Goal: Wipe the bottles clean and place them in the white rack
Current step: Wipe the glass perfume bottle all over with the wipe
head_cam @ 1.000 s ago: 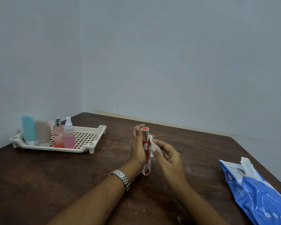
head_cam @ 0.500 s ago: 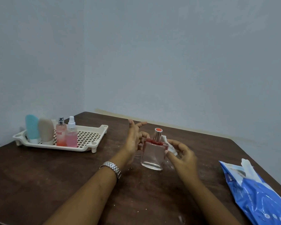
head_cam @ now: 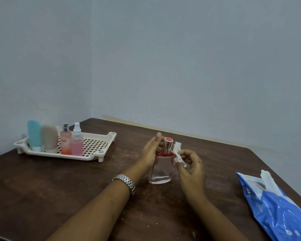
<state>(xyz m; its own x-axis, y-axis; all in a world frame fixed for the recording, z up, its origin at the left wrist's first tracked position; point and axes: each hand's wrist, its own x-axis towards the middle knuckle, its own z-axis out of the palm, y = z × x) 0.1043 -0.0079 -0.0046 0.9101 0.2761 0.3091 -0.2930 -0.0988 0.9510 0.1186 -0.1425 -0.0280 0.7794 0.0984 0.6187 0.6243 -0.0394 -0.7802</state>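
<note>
A clear flat glass bottle (head_cam: 161, 171) with a red shoulder and a silver cap stands upright on the dark wooden table (head_cam: 59, 188) in the middle. My left hand (head_cam: 150, 152) grips its left side near the shoulder. My right hand (head_cam: 189, 168) pinches a small white wipe (head_cam: 178, 151) against the bottle's right shoulder. The white rack (head_cam: 96, 145) sits at the back left. In its left half stand a blue bottle (head_cam: 34, 133), a beige bottle (head_cam: 49, 138), an orange-pink spray bottle (head_cam: 65, 141) and a pink spray bottle (head_cam: 76, 140).
A blue pack of wipes (head_cam: 274, 206) lies at the table's right edge, with a white wipe sticking out of its top. The rack's right half holds nothing. Grey walls close in behind and to the left. White crumbs dot the tabletop.
The bottle has turned from edge-on to broad face toward me. My left hand went from flat beside it to gripping its left side. The right hand brought the wipe to its right shoulder.
</note>
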